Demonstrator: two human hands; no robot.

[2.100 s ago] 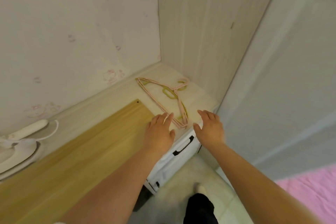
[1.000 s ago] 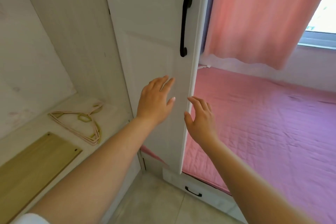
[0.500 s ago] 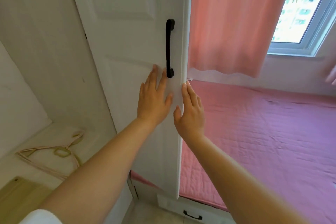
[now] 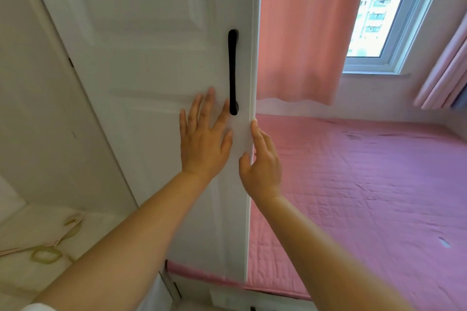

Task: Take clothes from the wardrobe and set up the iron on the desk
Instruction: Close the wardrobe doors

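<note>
One wide-angle view, worn on the head, faces the door and tilts slightly down, near enough that the left hand and right hand touch it. Door fills 9 to 12 o'clock, window at 2, bed at 4

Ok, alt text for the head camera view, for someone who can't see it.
Two bare hands are on a white wardrobe door: the left hand lies flat beside the black handle, the right hand pinches the door's free edge. Behind are a pink bed cover, pink curtain and window; hangers lie lower left.
</note>
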